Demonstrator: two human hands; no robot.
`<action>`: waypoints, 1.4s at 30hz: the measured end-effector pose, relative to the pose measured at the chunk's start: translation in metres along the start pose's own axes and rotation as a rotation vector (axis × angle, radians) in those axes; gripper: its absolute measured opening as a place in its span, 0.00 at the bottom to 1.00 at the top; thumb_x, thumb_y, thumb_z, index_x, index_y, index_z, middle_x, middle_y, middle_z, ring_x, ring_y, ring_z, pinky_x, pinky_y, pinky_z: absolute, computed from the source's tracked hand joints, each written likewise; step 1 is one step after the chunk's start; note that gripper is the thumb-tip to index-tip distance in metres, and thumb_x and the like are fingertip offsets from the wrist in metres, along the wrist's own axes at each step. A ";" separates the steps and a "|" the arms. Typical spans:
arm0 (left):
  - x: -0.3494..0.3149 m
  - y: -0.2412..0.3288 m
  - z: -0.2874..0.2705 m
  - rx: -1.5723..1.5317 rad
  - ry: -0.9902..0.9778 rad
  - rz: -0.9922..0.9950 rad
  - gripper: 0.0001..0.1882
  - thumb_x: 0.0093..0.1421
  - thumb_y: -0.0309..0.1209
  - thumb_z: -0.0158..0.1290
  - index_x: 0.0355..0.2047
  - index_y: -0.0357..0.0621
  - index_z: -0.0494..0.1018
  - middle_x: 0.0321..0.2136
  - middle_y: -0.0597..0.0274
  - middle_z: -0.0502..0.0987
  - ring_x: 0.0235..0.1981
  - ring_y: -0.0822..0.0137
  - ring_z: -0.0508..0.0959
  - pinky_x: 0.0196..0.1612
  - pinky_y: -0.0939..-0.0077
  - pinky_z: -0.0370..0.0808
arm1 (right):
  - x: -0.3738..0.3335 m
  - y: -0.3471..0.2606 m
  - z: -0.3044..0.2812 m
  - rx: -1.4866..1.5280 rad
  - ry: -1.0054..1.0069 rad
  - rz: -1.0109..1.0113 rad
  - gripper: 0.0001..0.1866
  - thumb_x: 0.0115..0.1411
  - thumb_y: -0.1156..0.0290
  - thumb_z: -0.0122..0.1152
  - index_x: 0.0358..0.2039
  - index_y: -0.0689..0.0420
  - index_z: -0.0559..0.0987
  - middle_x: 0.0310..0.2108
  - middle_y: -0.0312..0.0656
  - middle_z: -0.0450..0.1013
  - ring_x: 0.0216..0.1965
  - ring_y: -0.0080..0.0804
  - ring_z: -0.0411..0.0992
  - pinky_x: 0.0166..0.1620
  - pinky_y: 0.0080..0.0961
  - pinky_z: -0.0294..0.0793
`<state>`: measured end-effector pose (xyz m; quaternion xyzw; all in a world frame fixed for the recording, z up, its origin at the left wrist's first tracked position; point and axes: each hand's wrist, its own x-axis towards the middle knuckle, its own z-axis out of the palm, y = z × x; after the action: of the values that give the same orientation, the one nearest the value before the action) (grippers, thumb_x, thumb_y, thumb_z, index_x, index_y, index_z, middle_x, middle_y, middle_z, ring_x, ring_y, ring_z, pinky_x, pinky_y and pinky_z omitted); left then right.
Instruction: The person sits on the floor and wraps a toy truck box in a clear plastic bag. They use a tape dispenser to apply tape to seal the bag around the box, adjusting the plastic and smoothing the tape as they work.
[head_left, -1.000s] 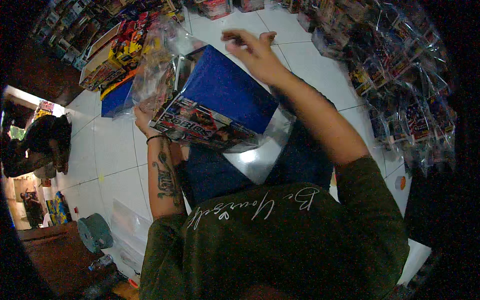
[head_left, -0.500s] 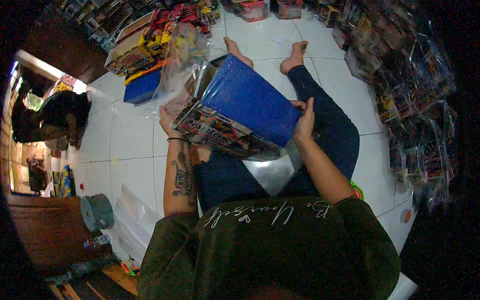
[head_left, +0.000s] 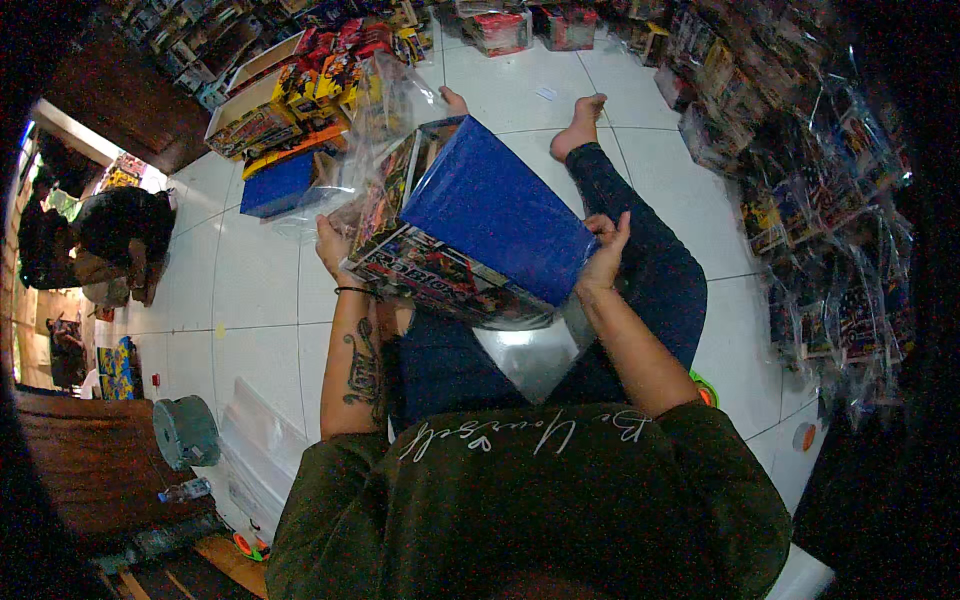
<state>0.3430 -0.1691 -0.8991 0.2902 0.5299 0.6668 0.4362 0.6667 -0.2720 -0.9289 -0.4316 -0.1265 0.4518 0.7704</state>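
A large cardboard box (head_left: 500, 210) with a plain blue face and colourfully printed sides is held tilted above my lap. Clear plastic wrap (head_left: 375, 135) covers it and trails loosely past its far left end. My left hand (head_left: 335, 245) is closed on the box's left end, with some of the plastic in its grip and part of the fingers hidden. At the right end, my right hand (head_left: 604, 252) grips the blue edge, thumb raised and fingers partly behind the box. Between my legs lies a shiny silver surface (head_left: 530, 355) on the floor.
Another blue box (head_left: 280, 188) and a carton of yellow and red packets (head_left: 325, 85) stand at the far left. Plastic-wrapped boxes (head_left: 810, 220) are stacked along the right. A grey-green round container (head_left: 186, 433), clear plastic sheets (head_left: 262, 440) and a bottle (head_left: 186, 491) lie at left.
The box has turned slightly and shows more of its printed side. My right hand has shifted a little down and left with its end, its fingers now more spread. Both hands keep their hold.
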 end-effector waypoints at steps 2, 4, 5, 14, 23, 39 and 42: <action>-0.008 0.008 0.003 0.188 -0.016 0.111 0.28 0.66 0.45 0.32 0.35 0.32 0.74 0.31 0.54 0.79 0.30 0.61 0.77 0.37 0.71 0.73 | 0.000 0.001 -0.003 0.036 0.019 0.001 0.31 0.62 0.40 0.32 0.17 0.54 0.67 0.21 0.38 0.66 0.27 0.29 0.63 0.40 0.24 0.61; -0.018 0.016 0.009 0.109 0.012 0.055 0.26 0.65 0.45 0.34 0.34 0.33 0.72 0.31 0.53 0.79 0.30 0.61 0.77 0.36 0.71 0.73 | 0.001 0.002 -0.010 -0.108 -0.024 -0.126 0.32 0.64 0.43 0.30 0.20 0.55 0.71 0.21 0.37 0.67 0.28 0.28 0.64 0.39 0.24 0.61; -0.023 0.019 0.012 -0.066 0.062 -0.056 0.25 0.65 0.46 0.35 0.33 0.34 0.70 0.32 0.52 0.78 0.30 0.61 0.77 0.36 0.70 0.73 | 0.002 0.002 -0.014 -0.227 0.001 -0.227 0.32 0.64 0.43 0.29 0.21 0.56 0.71 0.20 0.35 0.66 0.26 0.27 0.63 0.37 0.23 0.61; -0.050 0.039 0.021 0.201 -0.036 0.126 0.28 0.67 0.44 0.30 0.39 0.30 0.71 0.36 0.48 0.78 0.36 0.58 0.78 0.41 0.68 0.74 | 0.020 -0.007 -0.037 -1.051 0.163 -0.256 0.31 0.67 0.51 0.30 0.25 0.64 0.74 0.26 0.46 0.73 0.31 0.36 0.70 0.41 0.32 0.67; -0.136 0.075 0.052 0.209 -0.078 0.137 0.33 0.66 0.51 0.29 0.39 0.33 0.74 0.38 0.51 0.78 0.39 0.60 0.77 0.45 0.72 0.71 | -0.012 -0.167 0.083 -0.951 -0.783 -0.558 0.30 0.51 0.60 0.65 0.51 0.61 0.68 0.44 0.41 0.71 0.48 0.31 0.68 0.52 0.25 0.63; -0.097 0.062 0.035 0.076 0.068 0.144 0.35 0.67 0.49 0.28 0.34 0.25 0.73 0.33 0.45 0.78 0.35 0.57 0.80 0.45 0.71 0.73 | -0.040 -0.152 0.110 -0.524 -0.371 -0.711 0.12 0.62 0.67 0.52 0.41 0.62 0.75 0.39 0.42 0.75 0.36 0.26 0.73 0.43 0.21 0.69; -0.071 0.043 0.023 -0.094 -0.036 0.175 0.33 0.67 0.48 0.29 0.31 0.27 0.74 0.31 0.47 0.79 0.32 0.57 0.80 0.41 0.69 0.75 | -0.045 -0.081 0.081 -0.880 -0.402 -0.682 0.18 0.64 0.66 0.46 0.50 0.62 0.70 0.45 0.51 0.72 0.48 0.40 0.70 0.53 0.30 0.64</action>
<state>0.3822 -0.2242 -0.8462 0.3267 0.4627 0.7212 0.3987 0.6420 -0.2819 -0.8086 -0.5516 -0.5771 0.1566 0.5816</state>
